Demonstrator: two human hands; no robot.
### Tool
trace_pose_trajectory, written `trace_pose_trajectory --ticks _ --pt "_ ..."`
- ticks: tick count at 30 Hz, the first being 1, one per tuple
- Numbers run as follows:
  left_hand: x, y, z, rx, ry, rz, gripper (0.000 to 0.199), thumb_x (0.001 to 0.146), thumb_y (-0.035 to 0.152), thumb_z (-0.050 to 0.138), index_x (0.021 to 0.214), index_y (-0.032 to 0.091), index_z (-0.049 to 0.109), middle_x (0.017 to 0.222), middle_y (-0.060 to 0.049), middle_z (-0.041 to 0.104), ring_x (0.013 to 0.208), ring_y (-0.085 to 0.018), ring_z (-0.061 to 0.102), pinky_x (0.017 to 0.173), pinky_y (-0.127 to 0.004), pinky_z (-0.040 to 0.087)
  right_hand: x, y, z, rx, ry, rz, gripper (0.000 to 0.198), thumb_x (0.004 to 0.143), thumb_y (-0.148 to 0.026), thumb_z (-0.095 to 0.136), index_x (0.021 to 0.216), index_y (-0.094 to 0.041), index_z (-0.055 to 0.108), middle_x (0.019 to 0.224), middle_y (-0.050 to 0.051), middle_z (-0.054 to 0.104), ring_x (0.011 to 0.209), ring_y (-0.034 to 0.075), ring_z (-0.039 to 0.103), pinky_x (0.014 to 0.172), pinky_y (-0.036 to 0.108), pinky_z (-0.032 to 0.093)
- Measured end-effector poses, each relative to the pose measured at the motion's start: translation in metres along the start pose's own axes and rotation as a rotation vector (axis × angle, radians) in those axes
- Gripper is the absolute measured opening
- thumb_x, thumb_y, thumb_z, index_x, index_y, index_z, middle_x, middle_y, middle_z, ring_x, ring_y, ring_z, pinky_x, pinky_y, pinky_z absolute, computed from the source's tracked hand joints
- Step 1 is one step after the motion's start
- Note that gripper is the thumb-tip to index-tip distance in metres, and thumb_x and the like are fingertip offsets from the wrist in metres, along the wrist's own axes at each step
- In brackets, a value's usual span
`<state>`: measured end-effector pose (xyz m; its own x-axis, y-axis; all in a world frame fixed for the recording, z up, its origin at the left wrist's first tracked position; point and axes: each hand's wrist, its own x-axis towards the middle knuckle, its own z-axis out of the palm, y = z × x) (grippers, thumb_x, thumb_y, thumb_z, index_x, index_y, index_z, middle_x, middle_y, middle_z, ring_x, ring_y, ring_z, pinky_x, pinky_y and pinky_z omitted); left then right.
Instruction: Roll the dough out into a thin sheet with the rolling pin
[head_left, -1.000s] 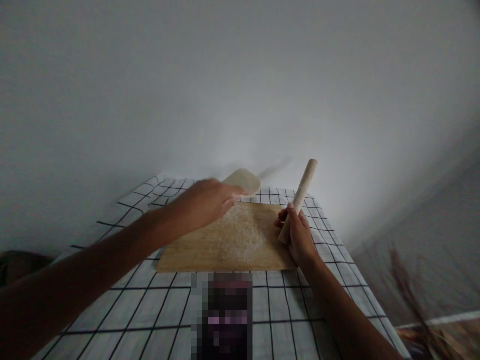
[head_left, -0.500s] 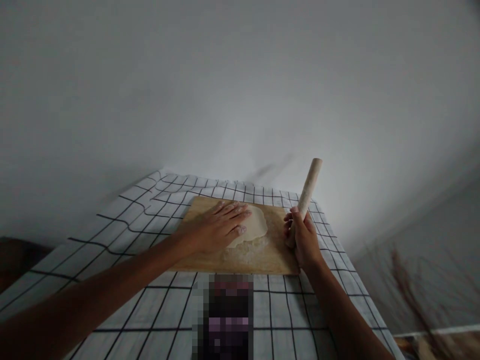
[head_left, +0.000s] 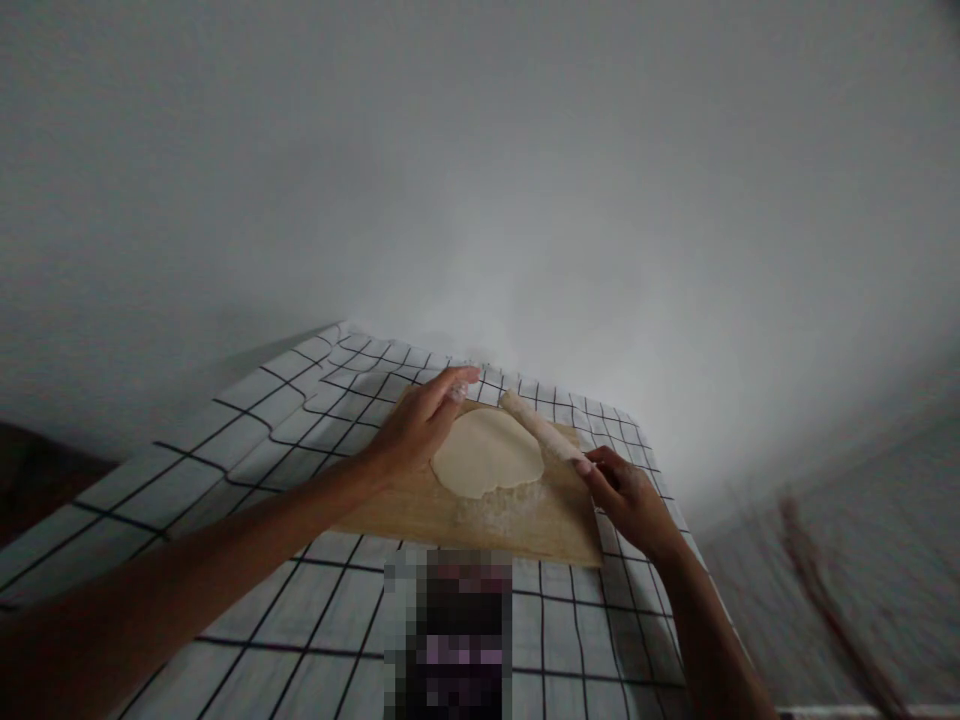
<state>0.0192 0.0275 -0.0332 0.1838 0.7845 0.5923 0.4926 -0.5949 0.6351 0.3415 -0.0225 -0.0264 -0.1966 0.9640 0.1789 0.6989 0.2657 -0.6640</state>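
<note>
A flat, uneven round of rolled dough point(head_left: 487, 455) lies on a wooden board point(head_left: 420, 515), with loose flour along its near edge. My left hand point(head_left: 424, 415) is raised at the dough's left side, fingers stretched forward and holding nothing. Flour whitens one of its fingertips. In my right hand point(head_left: 622, 490), at the board's right edge, is a wooden rolling pin point(head_left: 544, 430), gripped by its near end. The pin slants away to the left, its far end beyond the dough's upper right edge. Whether it touches the board I cannot tell.
The board rests on a table covered by a white cloth with a black grid point(head_left: 270, 590). Behind the table stands a plain pale wall point(head_left: 480, 200). A pixelated dark patch point(head_left: 461, 640) covers the near middle. Dry reddish branches point(head_left: 817, 590) are at the lower right.
My left hand has lifted off the dough and turned on its side, uncovering it. My right hand has tipped the rolling pin from nearly upright down to the left, toward the dough.
</note>
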Motion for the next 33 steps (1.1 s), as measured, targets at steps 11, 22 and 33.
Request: trace_pose_trajectory --ticks 11,22,33 --pt "-0.012 0.035 0.045 0.327 -0.257 0.238 0.042 0.106 0.031 0.044 0.146 0.018 0.049 0.142 -0.012 0.063 0.136 -0.027 0.054 0.116 -0.049 0.040 -0.004 0.012 0.002 -0.328 0.001 -0.027 0.045 0.094 -0.067 0.055 0.096 -0.024 0.066 0.097 0.004 0.069 0.078 0.018 0.065 0.069 0.029 0.050" --pt "0.054 -0.006 0.083 0.484 -0.352 0.033 0.043 0.104 0.030 0.039 0.141 0.018 0.057 0.151 -0.013 0.057 0.146 -0.035 0.044 0.120 -0.062 0.029 0.042 0.038 0.003 -0.508 0.126 -0.058 0.047 0.108 -0.042 0.027 0.115 -0.020 0.067 0.118 0.014 0.070 0.115 0.027 0.063 0.101 0.044 0.050" --pt "0.014 0.006 0.078 0.479 -0.271 0.239 0.047 0.104 0.029 0.037 0.147 0.016 0.053 0.157 -0.012 0.050 0.154 -0.033 0.031 0.123 -0.059 0.024 -0.002 0.031 0.010 -0.570 0.096 -0.134 0.050 0.109 -0.037 0.025 0.136 -0.020 0.062 0.140 0.013 0.065 0.137 0.025 0.055 0.110 0.045 0.050"
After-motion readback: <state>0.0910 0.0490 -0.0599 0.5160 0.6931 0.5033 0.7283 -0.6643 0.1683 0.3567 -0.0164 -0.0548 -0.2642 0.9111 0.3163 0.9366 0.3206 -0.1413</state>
